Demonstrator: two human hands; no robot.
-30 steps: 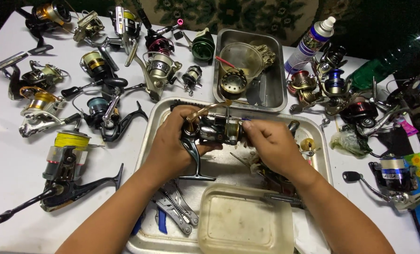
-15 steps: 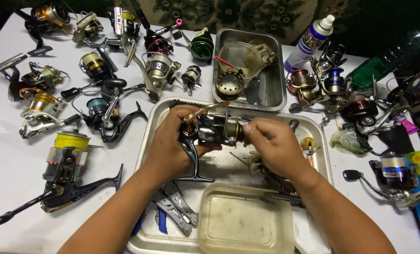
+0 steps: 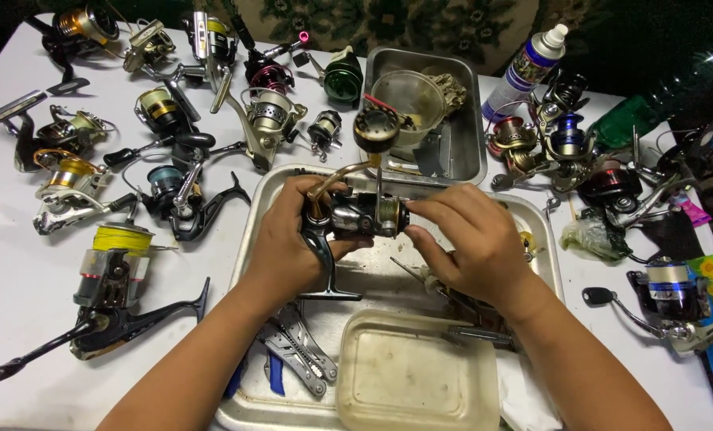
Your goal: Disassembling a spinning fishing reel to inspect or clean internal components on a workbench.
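My left hand (image 3: 286, 243) grips the body of a dark spinning fishing reel (image 3: 355, 215), held sideways over a large metal tray (image 3: 254, 223). Its foot points down toward the tray and its bail wire arcs up toward a round knob. My right hand (image 3: 472, 239) pinches the reel's front end, at the spool side, with fingertips. Both hands meet at the reel above the tray's middle.
Pliers (image 3: 297, 351) and a cloudy plastic tub (image 3: 416, 375) lie in the tray's near part. A smaller metal pan (image 3: 468, 152) with a clear cup stands behind. Several reels cover the white table, left (image 3: 117, 271) and right (image 3: 668, 291). A spray bottle (image 3: 526, 68) stands at the back right.
The reel has turned in my hands: its bail wire and knob now stick up higher. My right fingers have shifted along the reel's front end. My left hand keeps its grip.
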